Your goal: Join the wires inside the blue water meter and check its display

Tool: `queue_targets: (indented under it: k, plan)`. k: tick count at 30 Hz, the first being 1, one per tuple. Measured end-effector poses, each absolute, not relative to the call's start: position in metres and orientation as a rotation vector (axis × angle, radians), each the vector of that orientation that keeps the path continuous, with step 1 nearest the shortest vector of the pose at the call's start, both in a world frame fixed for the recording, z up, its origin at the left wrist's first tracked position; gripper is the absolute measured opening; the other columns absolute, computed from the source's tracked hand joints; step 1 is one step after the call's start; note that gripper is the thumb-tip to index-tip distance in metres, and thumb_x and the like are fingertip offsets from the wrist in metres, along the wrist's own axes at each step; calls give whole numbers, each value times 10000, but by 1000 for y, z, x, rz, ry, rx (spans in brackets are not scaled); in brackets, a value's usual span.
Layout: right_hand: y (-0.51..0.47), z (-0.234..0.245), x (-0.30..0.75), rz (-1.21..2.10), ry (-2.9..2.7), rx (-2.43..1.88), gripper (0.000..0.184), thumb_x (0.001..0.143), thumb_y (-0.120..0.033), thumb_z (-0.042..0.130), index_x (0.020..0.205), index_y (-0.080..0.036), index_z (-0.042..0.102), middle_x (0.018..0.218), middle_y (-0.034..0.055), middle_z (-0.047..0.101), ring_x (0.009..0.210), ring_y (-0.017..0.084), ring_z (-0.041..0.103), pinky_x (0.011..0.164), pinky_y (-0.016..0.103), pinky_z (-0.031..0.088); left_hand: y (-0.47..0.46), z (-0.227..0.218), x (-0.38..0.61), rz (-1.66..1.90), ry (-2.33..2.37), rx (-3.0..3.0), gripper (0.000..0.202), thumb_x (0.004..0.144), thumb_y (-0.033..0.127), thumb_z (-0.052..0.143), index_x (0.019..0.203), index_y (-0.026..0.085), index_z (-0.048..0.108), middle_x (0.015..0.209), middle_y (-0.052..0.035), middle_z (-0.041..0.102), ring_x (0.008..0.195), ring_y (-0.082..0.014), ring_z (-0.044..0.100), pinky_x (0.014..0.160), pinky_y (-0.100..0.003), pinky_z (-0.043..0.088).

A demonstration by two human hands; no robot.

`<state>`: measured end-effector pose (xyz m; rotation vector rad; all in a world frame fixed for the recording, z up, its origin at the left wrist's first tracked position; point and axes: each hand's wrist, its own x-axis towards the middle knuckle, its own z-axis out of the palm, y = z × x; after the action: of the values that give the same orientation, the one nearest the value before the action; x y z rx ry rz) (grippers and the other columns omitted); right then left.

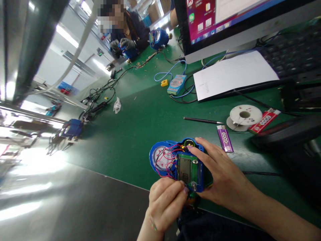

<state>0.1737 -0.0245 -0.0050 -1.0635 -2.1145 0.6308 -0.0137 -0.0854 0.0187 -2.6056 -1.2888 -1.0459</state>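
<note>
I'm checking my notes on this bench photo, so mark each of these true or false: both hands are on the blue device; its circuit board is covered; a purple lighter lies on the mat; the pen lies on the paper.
1. Both the left hand and right hand are on the blue device. True.
2. Its green circuit board is covered. False: it is exposed, with red wires showing.
3. A purple lighter lies on the green mat. True.
4. The pen lies on the paper. False: it lies on the mat.

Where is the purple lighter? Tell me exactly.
In the head view, the purple lighter lies flat on the green table, just beyond the right hand, between the black pen and the white spool.
</note>
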Motion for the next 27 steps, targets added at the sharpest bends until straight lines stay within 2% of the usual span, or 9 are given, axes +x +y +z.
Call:
queue_targets:
  k: [5, 11, 15, 19, 24, 27]
  plan:
    - [-24, -5, 173, 626, -2108, -1076, 891, 537, -177, 718, 1315, -189, 285, 1347, 152, 294, 1243, 291, 294, 1000, 492, 365, -78, 18, -16, -1147, -1233, -2645, 125, 861, 124, 518, 901, 127, 636, 852, -47, 694, 820, -136, 619, 688, -273, 531]
    - [-24, -4, 172, 626, -2106, -1088, 867, 564, -218, 717, 1315, -186, 287, 1354, 149, 290, 1250, 281, 289, 1006, 475, 362, -69, 18, -16, -1244, -1150, -2685, 109, 835, 96, 545, 807, 77, 649, 847, -62, 656, 816, -129, 594, 705, -265, 508]
    - [-23, -4, 172, 639, -2097, -1107, 872, 570, -234, 719, 1322, -190, 279, 1358, 140, 287, 1252, 265, 289, 1006, 460, 368, -62, 17, -12, -1347, -1128, -2640, 157, 855, 108, 516, 760, 61, 632, 830, -65, 641, 794, -127, 591, 682, -268, 504]
    - [-20, -3, 172, 671, -2099, -1139, 874, 577, -250, 711, 1331, -205, 273, 1360, 133, 286, 1250, 261, 293, 996, 465, 373, -58, 18, -7, -1434, -1202, -2615, 125, 830, 85, 547, 726, 55, 610, 791, -62, 635, 749, -124, 592, 634, -264, 500]
    - [-23, -7, 167, 647, -2100, -1159, 895, 559, -246, 687, 1347, -199, 263, 1362, 131, 288, 1250, 284, 297, 994, 481, 386, -58, 19, -6, -1413, -1247, -2593, 91, 832, 119, 549, 761, 113, 605, 737, -44, 630, 669, -131, 592, 524, -269, 501]
    - [-26, -18, 166, 456, -2129, -1192, 988, 530, -231, 676, 1395, -177, 201, 1342, 150, 337, 1190, 318, 392, 905, 462, 487, -50, 26, -2, -1293, -1248, -2569, 114, 878, 241, 500, 849, 210, 606, 729, -21, 631, 627, -137, 592, 497, -286, 514]
